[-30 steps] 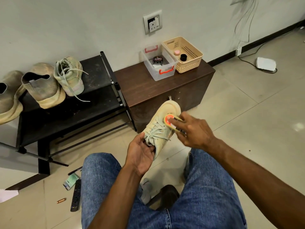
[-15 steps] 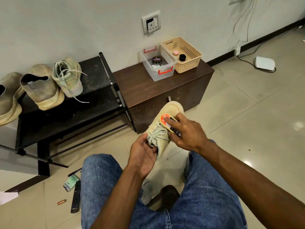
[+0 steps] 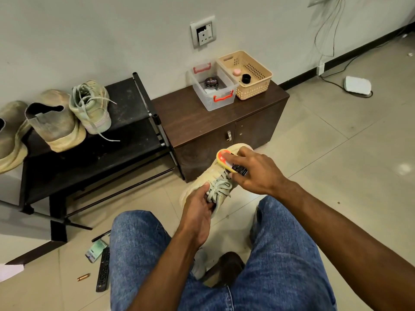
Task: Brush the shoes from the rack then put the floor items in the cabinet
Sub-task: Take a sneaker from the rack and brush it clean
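Note:
My left hand (image 3: 197, 209) grips the heel end of a beige lace-up sneaker (image 3: 214, 176), held toe-away in front of my knees. My right hand (image 3: 253, 170) holds an orange-and-yellow shoe brush (image 3: 225, 160) against the sneaker's toe area. Three more shoes stand on the black shoe rack (image 3: 125, 122) at left, the nearest a matching laced sneaker (image 3: 89, 106). The brown cabinet (image 3: 202, 122) stands right of the rack, doors closed. On the floor at lower left lie a black remote (image 3: 103, 269), a small green packet (image 3: 96, 250), a pen (image 3: 101, 236) and a small copper piece (image 3: 83, 277).
On the cabinet top sit a clear box (image 3: 213, 86) with a polish tin and a beige basket (image 3: 247, 72) holding two small jars. A white device (image 3: 357, 85) with cables lies by the wall at right. A dark shoe (image 3: 224, 268) shows between my legs.
My right hand has slid the brush up the sneaker toward its toe. My left hand has turned over the heel, now showing its back, and the sneaker has tipped slightly.

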